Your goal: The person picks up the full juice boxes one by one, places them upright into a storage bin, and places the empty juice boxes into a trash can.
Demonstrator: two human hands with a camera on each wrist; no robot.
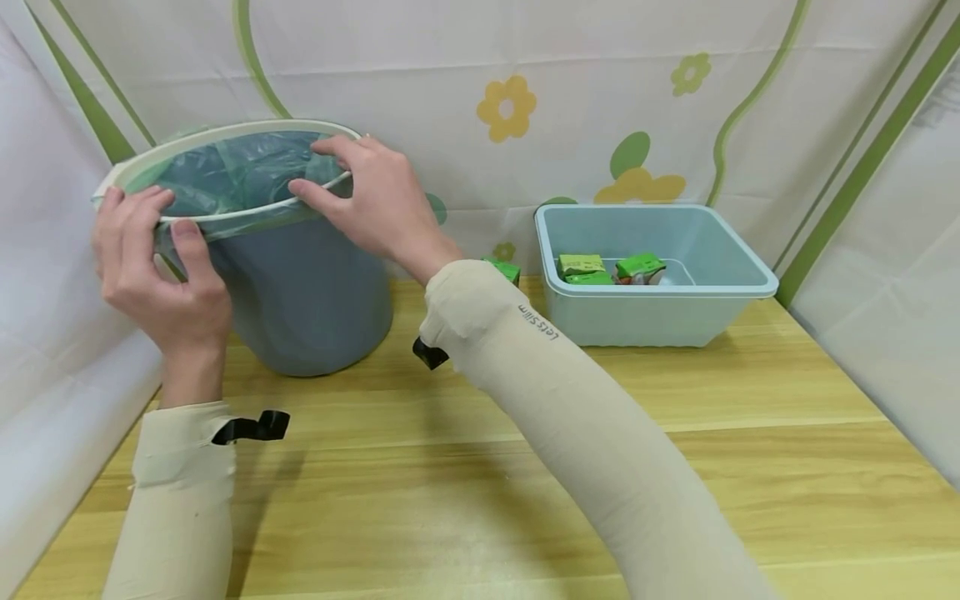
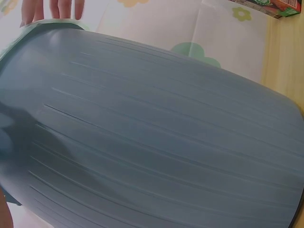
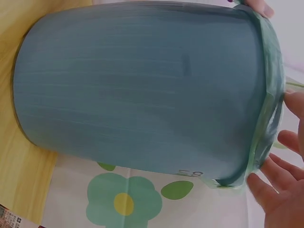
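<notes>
A blue-grey trash can point(image 1: 315, 292) stands upright at the back left, with a translucent green trash bag point(image 1: 225, 171) lining its inside. The bag's edge folds over the mouth, and a white rim ring point(image 1: 247, 213) runs round the top. My left hand point(image 1: 161, 267) holds the front left of the rim, its thumb on the outer side and the other fingers over the edge. At the right end of the rim is my right hand point(image 1: 382, 196), thumb and index finger reaching over the opening. In the right wrist view, that hand's fingertips point(image 3: 259, 187) touch the bag-covered rim.
A light blue plastic basket point(image 1: 630, 317) on the right holds several small green boxes point(image 1: 581, 265). Another green box point(image 1: 504, 270) sits behind my right forearm. The wooden table point(image 1: 420, 492) meets a white flower-patterned curtain point(image 1: 420, 75) at the back and sides.
</notes>
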